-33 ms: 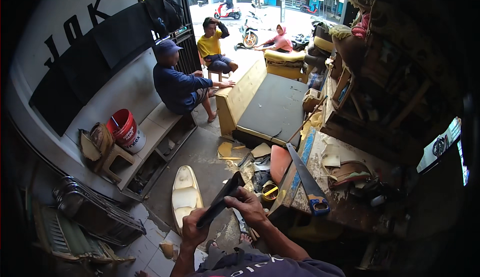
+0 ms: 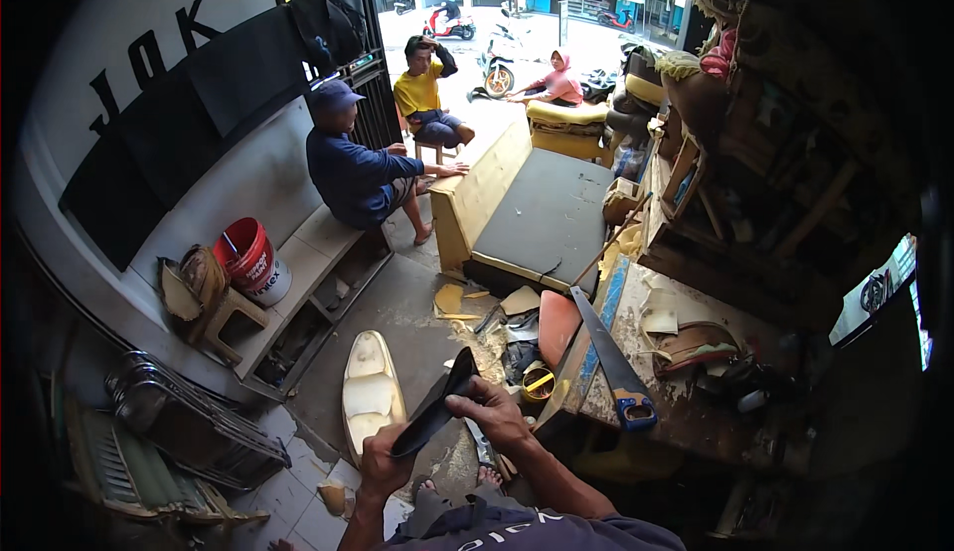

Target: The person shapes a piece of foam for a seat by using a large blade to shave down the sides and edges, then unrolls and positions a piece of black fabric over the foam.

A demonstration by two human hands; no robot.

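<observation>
We hold a long black curved strip (image 2: 434, 410) in the air above the concrete floor (image 2: 397, 313). Our left hand (image 2: 383, 467) is clenched around its lower end; our right hand (image 2: 489, 414) pinches its upper end, fingers (image 2: 467, 407) curled over the edge. A handsaw (image 2: 608, 357) lies on the workbench's (image 2: 686, 407) left edge.

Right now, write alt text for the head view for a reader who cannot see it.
A person's left hand and right hand hold a long black curved piece above a workshop floor. A handsaw lies on the cluttered workbench at right; people sit beyond.
</observation>
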